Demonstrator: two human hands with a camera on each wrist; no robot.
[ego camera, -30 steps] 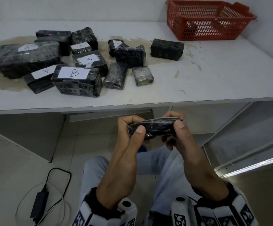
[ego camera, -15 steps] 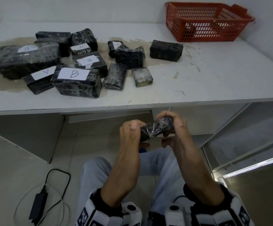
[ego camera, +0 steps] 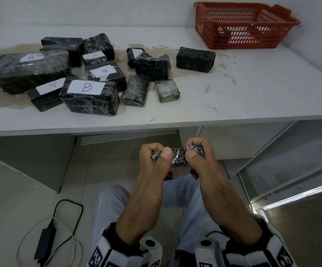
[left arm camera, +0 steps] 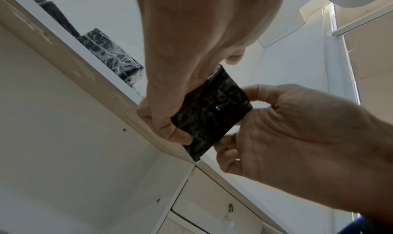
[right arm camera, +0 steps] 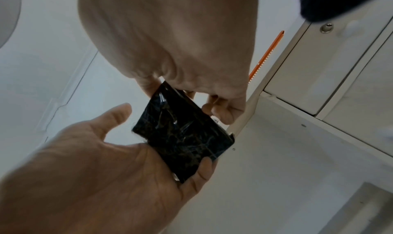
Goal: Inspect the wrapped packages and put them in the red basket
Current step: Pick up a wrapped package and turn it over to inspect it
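A small black wrapped package [ego camera: 178,155] is held over my lap, below the table's front edge. My left hand [ego camera: 157,153] pinches its left end, thumb on the near face. My right hand [ego camera: 196,149] grips the right end the same way. The left wrist view shows the package [left arm camera: 210,114] between both hands, and the right wrist view shows its crinkled film [right arm camera: 182,136]. Several more black wrapped packages lie on the left half of the table, among them one labelled B [ego camera: 88,97] and an unlabelled one [ego camera: 195,59]. The red basket [ego camera: 239,35] stands at the table's far right corner.
The white table [ego camera: 252,93] has bare, stained surface between the packages and the basket. Under it at the right is a drawer unit [ego camera: 233,139]. A black charger with cables [ego camera: 44,241] lies on the tiled floor to my left.
The package has been turned in my hands, from flat and lengthwise to tilted and now bunched between both thumbs. My hands have drawn closer together and stayed below the table edge.
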